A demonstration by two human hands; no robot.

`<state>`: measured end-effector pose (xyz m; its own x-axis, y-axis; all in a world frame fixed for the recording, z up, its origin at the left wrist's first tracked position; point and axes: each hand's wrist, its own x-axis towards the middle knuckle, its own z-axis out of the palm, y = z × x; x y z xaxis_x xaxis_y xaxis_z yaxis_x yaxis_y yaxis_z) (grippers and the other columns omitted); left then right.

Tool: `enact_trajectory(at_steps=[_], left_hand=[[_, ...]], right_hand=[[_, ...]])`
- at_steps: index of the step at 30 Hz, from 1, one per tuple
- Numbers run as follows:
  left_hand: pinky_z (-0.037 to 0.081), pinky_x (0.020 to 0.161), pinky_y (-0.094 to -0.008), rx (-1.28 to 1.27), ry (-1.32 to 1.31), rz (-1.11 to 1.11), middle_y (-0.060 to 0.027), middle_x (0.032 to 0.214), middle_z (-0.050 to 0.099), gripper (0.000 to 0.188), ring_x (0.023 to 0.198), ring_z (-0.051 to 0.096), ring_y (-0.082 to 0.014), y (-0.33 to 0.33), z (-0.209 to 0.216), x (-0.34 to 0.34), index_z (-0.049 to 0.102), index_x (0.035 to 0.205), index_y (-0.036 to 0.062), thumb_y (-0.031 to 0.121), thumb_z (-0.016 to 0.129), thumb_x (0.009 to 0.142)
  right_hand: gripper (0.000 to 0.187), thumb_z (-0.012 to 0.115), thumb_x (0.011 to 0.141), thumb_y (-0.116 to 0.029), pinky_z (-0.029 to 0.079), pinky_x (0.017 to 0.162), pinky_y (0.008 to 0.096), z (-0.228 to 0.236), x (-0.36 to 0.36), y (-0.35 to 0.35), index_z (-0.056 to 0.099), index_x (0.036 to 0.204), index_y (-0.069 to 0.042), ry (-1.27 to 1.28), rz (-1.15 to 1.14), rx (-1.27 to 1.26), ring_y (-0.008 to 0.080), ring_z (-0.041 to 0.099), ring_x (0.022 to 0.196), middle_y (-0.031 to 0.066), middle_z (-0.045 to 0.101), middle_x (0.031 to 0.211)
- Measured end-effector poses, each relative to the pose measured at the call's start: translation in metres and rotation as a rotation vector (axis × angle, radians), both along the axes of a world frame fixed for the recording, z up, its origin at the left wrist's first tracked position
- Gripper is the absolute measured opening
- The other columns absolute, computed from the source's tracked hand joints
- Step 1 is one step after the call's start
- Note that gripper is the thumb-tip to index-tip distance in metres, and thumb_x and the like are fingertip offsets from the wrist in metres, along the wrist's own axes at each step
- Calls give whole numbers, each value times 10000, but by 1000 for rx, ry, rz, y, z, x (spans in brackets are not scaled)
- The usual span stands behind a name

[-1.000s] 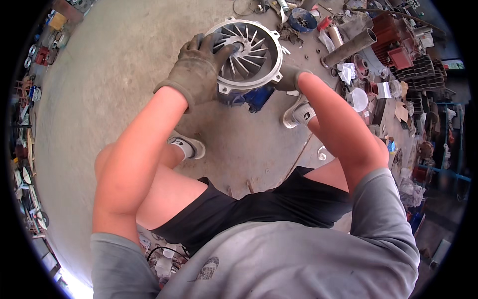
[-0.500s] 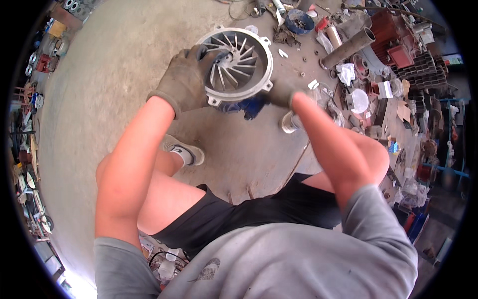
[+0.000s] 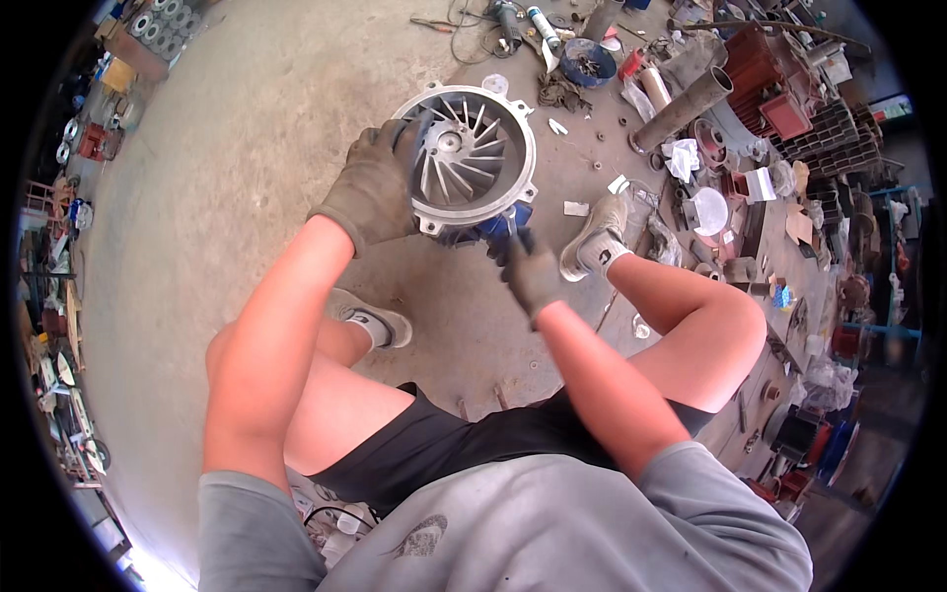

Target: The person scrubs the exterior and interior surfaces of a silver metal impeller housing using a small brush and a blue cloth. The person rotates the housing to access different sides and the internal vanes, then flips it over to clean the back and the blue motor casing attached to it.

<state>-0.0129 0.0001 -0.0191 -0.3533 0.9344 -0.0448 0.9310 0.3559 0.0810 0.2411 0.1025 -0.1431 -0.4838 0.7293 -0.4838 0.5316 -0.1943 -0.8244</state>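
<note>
Left hand, in a grey-brown work glove, is bent over the left edge of a round pale-grey metal housing with bolt lugs; the rim is gripped between thumb side and fingers, with a dark fingertip reaching inside, close to the vanes of a silver-grey bladed metal wheel. Right hand, in a matching glove, is held at the housing's lower right, fingers curled, tips beside the dark-blue metal body beneath the rim. A short grey metal piece is seen between those fingertips and the rim; whether it is held cannot be told. The housing is located ahead of the person, above the concrete floor, its open face turned up and the wheel seated within; whether it is touching the floor cannot be made out. Compared with half a second ago, the right hand has been brought round from the housing's right side, where it was partly hidden, to the near edge. The left grip is kept on the same side. The right shoe, largely covered earlier, is now exposed.
</note>
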Motion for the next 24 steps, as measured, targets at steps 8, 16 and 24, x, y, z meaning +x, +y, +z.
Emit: enact_trajectory(at_steps=[8, 16, 24], left_hand=[[437, 1257, -526, -28, -66, 43, -285, 1611, 471, 1210, 1411, 526, -482, -2, 8, 3, 324, 1709, -27, 402, 943, 762], [489, 1232, -509, 3, -44, -18, -282, 1597, 499, 1187, 1388, 565, -484, 11, 15, 7, 330, 1729, 4, 406, 943, 795], [528, 1199, -488, -88, 10, 23, -278, 1592, 513, 1116, 1353, 608, -458, 3, 17, 11, 366, 1697, -34, 376, 912, 814]], right_hand=[[482, 637, 1086, -491, 577, 1086, 477, 58, -54, 135, 795, 1352, -122, -487, 980, 396, 405, 763, 1212, 189, 817, 1292], [382, 714, 1040, -315, 601, 1042, 462, -3, -71, 206, 795, 1366, -131, -267, 1350, 820, 357, 787, 1137, 163, 825, 1283], [397, 646, 1104, -435, 603, 971, 560, -2, -3, 72, 809, 1261, -109, -355, 297, 480, 466, 783, 1085, 250, 821, 1121]])
